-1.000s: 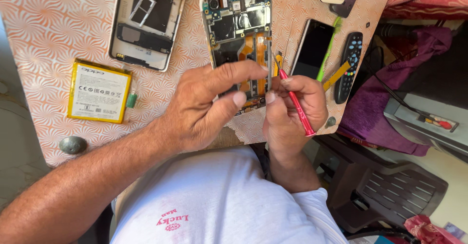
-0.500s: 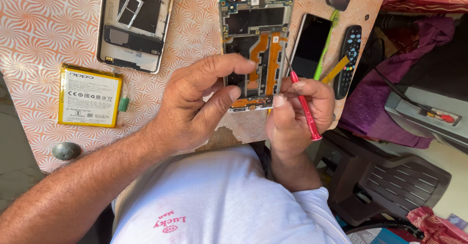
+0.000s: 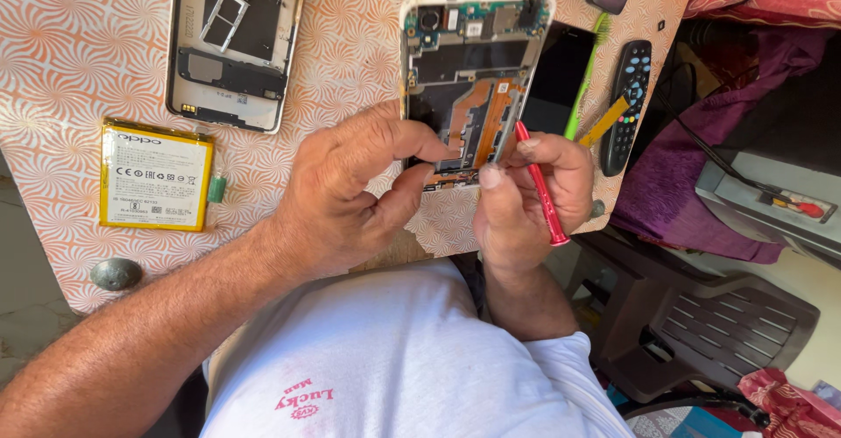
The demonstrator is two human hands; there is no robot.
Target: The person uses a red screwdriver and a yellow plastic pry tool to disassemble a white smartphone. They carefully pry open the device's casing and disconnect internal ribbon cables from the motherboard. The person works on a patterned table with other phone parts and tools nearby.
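Opened phone [image 3: 473, 79] lies back-off on the worktop [image 3: 79, 44], circuit boards and orange ribbon cables bare. Left hand [image 3: 350, 193] pinches its lower edge; right hand [image 3: 526, 193] grips a red screwdriver [image 3: 541, 188].

Labels and screens on the patterned table

A yellow battery [image 3: 156, 174] lies flat at the left, its top covered by a white rectangular label with small black print and a row of symbols. A dark, unlit phone screen [image 3: 559, 79] lies far right of centre, just beside the opened phone [image 3: 469, 70], partly tucked behind it. A black remote control [image 3: 627, 105] rests at the right edge with rows of small coloured buttons; its markings are too small to tell.
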